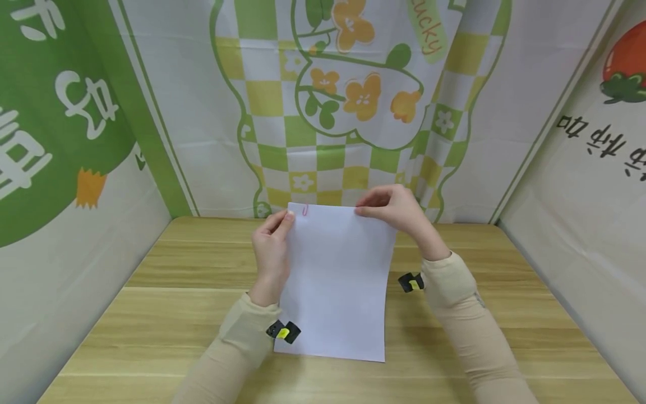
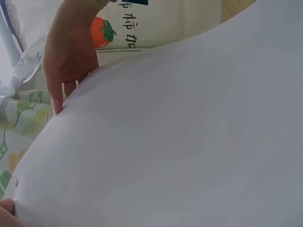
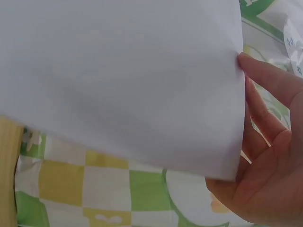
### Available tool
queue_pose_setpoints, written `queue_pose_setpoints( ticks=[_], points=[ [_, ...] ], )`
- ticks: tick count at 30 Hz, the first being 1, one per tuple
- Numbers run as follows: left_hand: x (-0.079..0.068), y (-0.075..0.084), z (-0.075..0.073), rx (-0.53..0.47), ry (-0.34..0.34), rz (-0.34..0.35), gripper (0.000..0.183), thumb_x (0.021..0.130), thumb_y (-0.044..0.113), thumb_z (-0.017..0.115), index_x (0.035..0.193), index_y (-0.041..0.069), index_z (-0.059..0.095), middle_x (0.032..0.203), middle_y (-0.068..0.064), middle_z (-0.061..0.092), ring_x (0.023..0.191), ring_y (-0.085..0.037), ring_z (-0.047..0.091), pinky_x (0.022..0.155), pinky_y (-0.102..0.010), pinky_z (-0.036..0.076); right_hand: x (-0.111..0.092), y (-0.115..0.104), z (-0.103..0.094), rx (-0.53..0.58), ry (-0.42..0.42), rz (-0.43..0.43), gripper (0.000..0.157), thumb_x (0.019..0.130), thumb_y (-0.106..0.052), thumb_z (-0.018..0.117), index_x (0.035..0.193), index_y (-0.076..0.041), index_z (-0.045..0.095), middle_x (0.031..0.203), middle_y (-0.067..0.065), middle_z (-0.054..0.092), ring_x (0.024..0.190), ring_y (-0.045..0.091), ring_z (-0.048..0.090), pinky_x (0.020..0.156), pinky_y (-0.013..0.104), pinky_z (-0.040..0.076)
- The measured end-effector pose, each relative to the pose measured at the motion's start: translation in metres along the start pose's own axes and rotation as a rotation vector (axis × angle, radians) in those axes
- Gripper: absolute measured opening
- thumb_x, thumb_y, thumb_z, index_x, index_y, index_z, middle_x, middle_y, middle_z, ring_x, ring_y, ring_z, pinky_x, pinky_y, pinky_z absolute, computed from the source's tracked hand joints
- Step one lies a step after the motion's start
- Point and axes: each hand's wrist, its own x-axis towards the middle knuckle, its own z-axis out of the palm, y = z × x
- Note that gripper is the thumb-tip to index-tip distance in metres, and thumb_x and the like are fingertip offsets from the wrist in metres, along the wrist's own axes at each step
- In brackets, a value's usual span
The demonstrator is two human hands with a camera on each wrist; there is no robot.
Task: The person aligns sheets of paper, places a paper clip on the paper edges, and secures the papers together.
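White paper (image 1: 338, 280), blank on the side facing me, is held up by its top edge above the table. A pink paper clip (image 1: 305, 210) sits on that edge near the upper left corner. My left hand (image 1: 271, 247) pinches the paper's left side just below this corner, thumb in front. Toward the upper right, my right hand (image 1: 396, 210) pinches the top edge between thumb and fingers. The right wrist view shows the right hand (image 3: 270, 127) with its thumb on the paper (image 3: 132, 85) and the other fingers behind. Whether there is more than one sheet I cannot tell.
A wood-grain table (image 1: 192, 314) lies beneath the paper. Behind it hangs a checkered cloth backdrop (image 1: 313, 146), with printed side walls at left (image 1: 65, 269) and right (image 1: 580, 224). Black-and-yellow tags (image 1: 284, 332) stick out from both wrists.
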Motion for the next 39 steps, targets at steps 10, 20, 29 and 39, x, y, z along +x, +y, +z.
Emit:
queue_pose_setpoints(
  ticks=[10, 20, 29, 39],
  points=[
    [0.006, 0.000, 0.000, -0.049, 0.036, -0.079, 0.020, 0.083, -0.003, 0.067, 0.074, 0.014, 0.073, 0.079, 0.000, 0.068, 0.079, -0.008, 0.060, 0.074, -0.019, 0.051, -0.008, 0.027, -0.003, 0.109, 0.055, 0.140, 0.039, 0.076, -0.043, 0.077, 0.104, -0.016, 0.070, 0.086, 0.000, 0.062, 0.072, 0.014, 0.048, 0.066, 0.027, 0.042],
    [0.013, -0.013, -0.002, -0.040, 0.067, -0.097, 0.015, 0.083, -0.002, 0.068, 0.077, 0.011, 0.073, 0.078, 0.000, 0.067, 0.077, -0.008, 0.059, 0.073, -0.018, 0.050, -0.017, 0.053, 0.008, 0.418, 0.091, 0.295, 0.056, 0.079, -0.035, 0.077, 0.125, -0.010, 0.057, 0.116, 0.007, 0.064, 0.095, 0.012, 0.063, 0.079, 0.027, 0.054],
    [0.020, -0.018, -0.003, -0.015, 0.098, -0.101, 0.008, 0.082, 0.000, 0.070, 0.082, 0.007, 0.073, 0.079, 0.001, 0.064, 0.080, -0.008, 0.058, 0.074, -0.018, 0.049, -0.028, 0.064, 0.023, 0.511, -0.009, 0.345, 0.053, 0.088, -0.026, 0.068, 0.132, -0.001, 0.051, 0.131, 0.018, 0.057, 0.104, 0.012, 0.061, 0.094, 0.035, 0.050],
    [0.024, -0.023, -0.004, 0.032, 0.078, -0.098, 0.012, 0.085, 0.000, 0.067, 0.096, -0.005, 0.069, 0.077, 0.005, 0.062, 0.079, -0.007, 0.057, 0.072, -0.018, 0.048, -0.036, 0.077, 0.035, 0.513, -0.027, 0.339, 0.045, 0.090, -0.017, 0.065, 0.129, 0.001, 0.052, 0.127, 0.019, 0.059, 0.105, 0.016, 0.061, 0.095, 0.042, 0.049]
  ],
)
